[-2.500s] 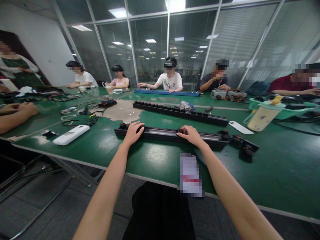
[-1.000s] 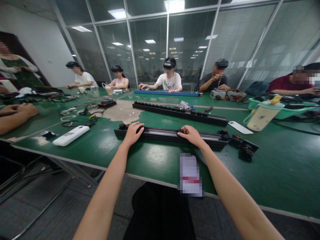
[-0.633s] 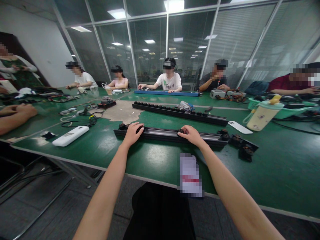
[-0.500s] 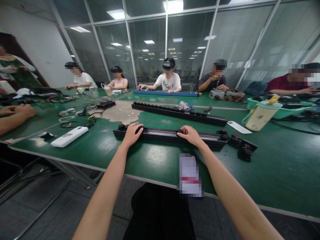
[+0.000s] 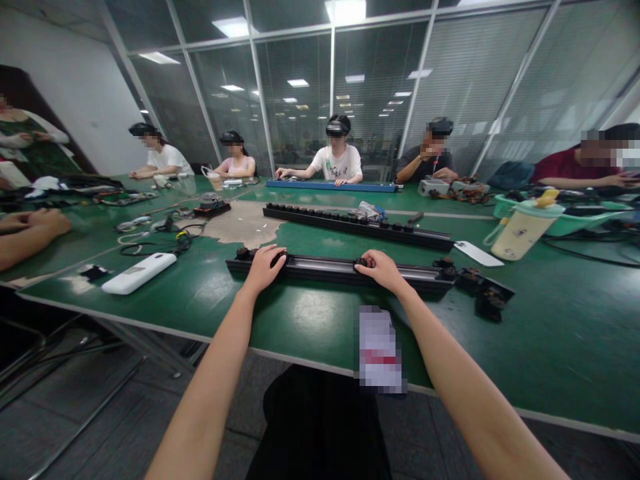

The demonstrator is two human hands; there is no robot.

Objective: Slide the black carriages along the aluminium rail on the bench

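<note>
A long black rail (image 5: pixel 323 267) with a greyish channel along its top lies across the table before me. My left hand (image 5: pixel 265 267) is closed over its left part, fingers curled round a small black module that is mostly hidden. Farther right, my right hand (image 5: pixel 383 270) pinches another small black module (image 5: pixel 359 264) seated on the channel. One more black module (image 5: pixel 244 253) sits at the rail's left end. Beside the right end are several loose black modules (image 5: pixel 489 305), some showing copper-coloured parts.
Behind lies a second black rail (image 5: pixel 350 225) carrying a row of modules. A white power bank (image 5: pixel 140 273), a white phone (image 5: pixel 479 254), a cream tumbler (image 5: pixel 527 230) and a green basket (image 5: pixel 580 223) stand around. A blurred-out card (image 5: pixel 379 347) overhangs the front edge. Several people sit round the table.
</note>
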